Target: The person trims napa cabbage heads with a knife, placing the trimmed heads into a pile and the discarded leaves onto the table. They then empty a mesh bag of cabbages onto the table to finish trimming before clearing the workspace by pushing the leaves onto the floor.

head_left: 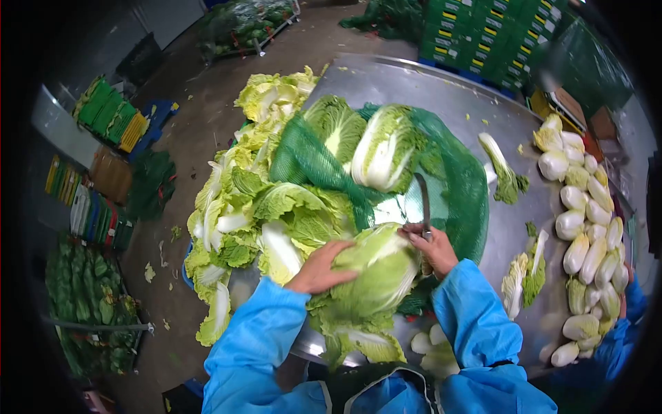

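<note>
A pale green napa cabbage [378, 272] is held low in front of me, near the table's front edge. My left hand [321, 269] grips its left side with the fingers spread over the leaves. In my right hand [434, 250] is a knife [423, 200], its curved blade pointing away from me; the fingertips touch the cabbage's right end. Beyond, a green mesh bag [470, 200] lies opened out, with one whole cabbage [387, 148] and another cabbage [335, 130] in it. Loose outer leaves [286, 200] are heaped to the left of the bag.
Trimmed cabbages [579, 228] are piled along the right edge of the metal table [386, 76]. Loose leaves [505, 169] lie between them and the bag. Green crates [476, 41] are stacked behind. A co-worker's blue sleeve [617, 345] shows at far right. Filled mesh bags [86, 297] stand left.
</note>
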{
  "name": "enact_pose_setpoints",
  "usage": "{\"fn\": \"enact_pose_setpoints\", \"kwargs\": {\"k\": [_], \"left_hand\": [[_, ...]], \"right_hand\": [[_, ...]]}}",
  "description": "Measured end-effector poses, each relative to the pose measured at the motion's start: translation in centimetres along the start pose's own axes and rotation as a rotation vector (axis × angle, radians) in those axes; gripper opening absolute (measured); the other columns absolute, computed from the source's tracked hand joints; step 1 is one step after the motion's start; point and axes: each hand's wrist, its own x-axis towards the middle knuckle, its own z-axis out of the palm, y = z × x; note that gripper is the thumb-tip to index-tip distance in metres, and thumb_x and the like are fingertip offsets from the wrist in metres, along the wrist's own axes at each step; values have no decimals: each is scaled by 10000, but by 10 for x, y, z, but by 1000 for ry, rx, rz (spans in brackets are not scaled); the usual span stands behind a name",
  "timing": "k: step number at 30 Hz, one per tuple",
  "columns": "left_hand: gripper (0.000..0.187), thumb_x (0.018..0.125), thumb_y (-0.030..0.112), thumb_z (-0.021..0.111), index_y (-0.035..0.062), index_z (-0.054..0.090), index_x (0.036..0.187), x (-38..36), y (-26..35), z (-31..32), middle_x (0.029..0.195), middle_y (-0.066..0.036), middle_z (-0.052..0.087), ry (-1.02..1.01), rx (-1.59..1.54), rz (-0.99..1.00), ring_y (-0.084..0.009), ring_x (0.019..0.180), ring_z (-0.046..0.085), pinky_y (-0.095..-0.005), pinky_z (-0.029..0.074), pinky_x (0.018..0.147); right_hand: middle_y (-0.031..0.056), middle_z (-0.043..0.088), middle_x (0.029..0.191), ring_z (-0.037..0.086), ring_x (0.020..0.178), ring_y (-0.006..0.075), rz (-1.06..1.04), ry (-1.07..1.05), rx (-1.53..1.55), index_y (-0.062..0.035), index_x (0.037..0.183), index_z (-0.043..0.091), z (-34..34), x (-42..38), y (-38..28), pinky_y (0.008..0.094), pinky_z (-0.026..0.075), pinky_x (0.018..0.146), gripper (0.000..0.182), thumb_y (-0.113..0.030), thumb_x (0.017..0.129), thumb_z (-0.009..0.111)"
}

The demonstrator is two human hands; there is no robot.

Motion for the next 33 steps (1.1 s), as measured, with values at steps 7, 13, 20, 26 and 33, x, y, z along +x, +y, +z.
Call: {"fn": "enact_pose_setpoints", "kwargs": {"k": [7,13,20,26,33], "left_hand": [[902,626,471,765,92,376,1346,-37,67,57,1301,-226,406,78,112,-151,-404,1196,415,-484,340,989],[1110,500,422,846,108,283,1403,-78,65,58,1438,-205,212,61,637,-151,-405,1343,178,-643,125,1036],[1165,480,369,862,63,227,1407,-78,76,107,1483,-171,164,17,603,-93,-400,1365,150,-650,161,1028],[1155,479,317,872,56,224,1398,-63,52,95,1453,-185,207,-37,533,-38,-418,1357,158,-576,181,1058],[1161,494,319,871,43,205,1404,-52,39,91,1455,-216,180,-102,493,-6,-442,1349,155,-526,183,1074]], "right_hand": [[112,627,1060,581,947,158,93,152,14,53,1187,534,-29,-36,62,275,450,860,436,-208,854,637],[81,634,1022,580,926,148,130,102,-13,45,1126,565,-9,-130,9,293,458,856,352,-155,847,640],[189,618,811,612,730,263,98,221,-486,19,937,566,-29,-161,38,347,479,668,243,-176,824,658],[226,587,775,585,755,417,66,167,-583,10,934,485,-42,-178,43,446,450,650,271,-157,805,654],[241,596,812,586,764,440,50,-16,-735,13,955,429,-39,-169,53,496,454,678,252,-201,875,534]]}}
